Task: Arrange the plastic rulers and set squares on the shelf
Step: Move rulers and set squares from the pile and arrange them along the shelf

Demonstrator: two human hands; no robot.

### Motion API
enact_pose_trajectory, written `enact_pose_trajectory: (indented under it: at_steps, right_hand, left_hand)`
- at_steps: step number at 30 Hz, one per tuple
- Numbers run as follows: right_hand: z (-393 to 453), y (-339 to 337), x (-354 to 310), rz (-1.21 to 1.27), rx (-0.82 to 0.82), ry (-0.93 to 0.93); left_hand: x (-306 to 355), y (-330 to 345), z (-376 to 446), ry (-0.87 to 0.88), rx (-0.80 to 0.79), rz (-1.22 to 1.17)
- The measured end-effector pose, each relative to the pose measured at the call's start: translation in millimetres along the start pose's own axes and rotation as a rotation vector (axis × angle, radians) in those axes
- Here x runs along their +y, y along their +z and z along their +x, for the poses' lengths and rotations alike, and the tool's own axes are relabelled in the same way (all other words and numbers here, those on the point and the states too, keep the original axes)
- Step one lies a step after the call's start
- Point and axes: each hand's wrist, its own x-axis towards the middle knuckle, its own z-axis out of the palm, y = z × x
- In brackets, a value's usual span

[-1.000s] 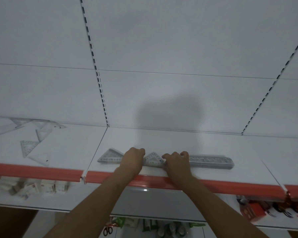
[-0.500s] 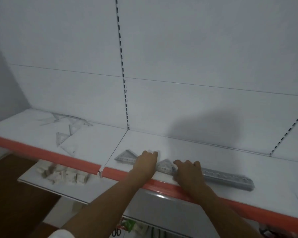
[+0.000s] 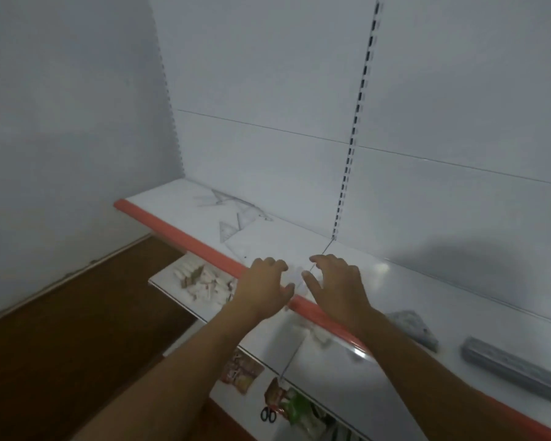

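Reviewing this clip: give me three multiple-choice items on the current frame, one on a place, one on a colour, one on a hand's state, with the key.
1. Where does the stack of rulers lie?
A. right end of the shelf, beyond the right hand
B. on the floor
C. under the left hand

2. What colour is the shelf's front edge strip?
A. blue
B. orange-red
C. black

3. What is the right hand doing?
A. gripping the rulers
B. holding scissors
C. hovering with fingers spread, holding nothing

Key: 1 A, the grey stack sits far right on the shelf; 2 B, the strip shows orange-red; 3 C, its fingers are apart and no object is in them.
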Motion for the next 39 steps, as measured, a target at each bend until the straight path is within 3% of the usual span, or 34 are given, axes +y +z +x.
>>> enact_pose_trajectory:
  at_steps: [10, 18, 28, 34, 39]
  right_hand:
    - [75.2, 94.2, -225.8, 0.027, -0.193, -0.295]
    - [101.1, 164.4, -341.9, 0.050, -0.354, -0.490]
    - [206.3, 258.8, -394.8, 0.103, -0.387, -0.555]
    - [287.6, 284.3, -396.1, 0.132, -0.327, -0.542]
    - [335.2, 298.7, -369.5, 0.092, -0.315, -0.414]
  left_hand:
    - [-218.3, -87.1, -86.3, -0.350, 0.057, 0.046]
    - [-324.0, -107.5, -133.9, -0.619, 0.022, 0.053]
    - [-437.6, -118.3, -76.4, -0.722, -0.020, 0.109]
    - [-476.7, -127.8, 12.9, -0.650, 0.029, 0.119]
    - [-481.0, -111.7, 83.9, -0.554, 0.036, 0.084]
